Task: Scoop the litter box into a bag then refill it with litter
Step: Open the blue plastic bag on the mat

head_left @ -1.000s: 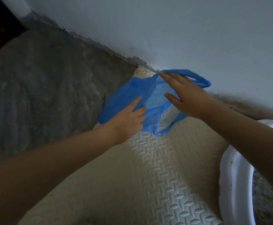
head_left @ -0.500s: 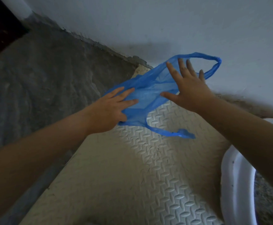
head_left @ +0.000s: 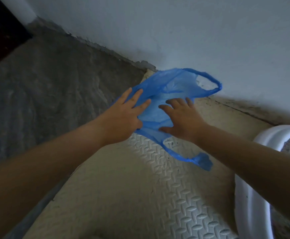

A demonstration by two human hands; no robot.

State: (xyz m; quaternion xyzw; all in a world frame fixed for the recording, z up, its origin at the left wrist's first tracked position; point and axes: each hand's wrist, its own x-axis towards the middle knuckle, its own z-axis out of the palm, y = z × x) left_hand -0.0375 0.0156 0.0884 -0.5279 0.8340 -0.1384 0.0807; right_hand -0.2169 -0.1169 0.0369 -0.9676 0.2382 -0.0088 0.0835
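So you've got the thin blue plastic carrier bag (head_left: 172, 87) held up off the cream diamond-pattern foam mat (head_left: 140, 195), a little way left of the white plastic litter box (head_left: 270, 135) and not touching it. Your left hand (head_left: 125, 114) lies on the side of the bag farther from the litter box, fingers straight and fanned. Your right hand (head_left: 184, 121) is spread wide on the nearer side, fingers a bit bent. Neither hand is wrapped round the film (whether a thumb is hooked under an edge, I can't tell). One handle loop arches up farther back than the litter box, and the other dangles down toward it.

Looks to me like the opening-the-bag step, with nothing scooped yet. Tip: rub the two layers apart with your fingertips, then slide one hand inside and spread it to round out the mouth. That film looks flimsy and will likely collapse, so fold the rim back and park the bag right beside the litter box before you start scooping.
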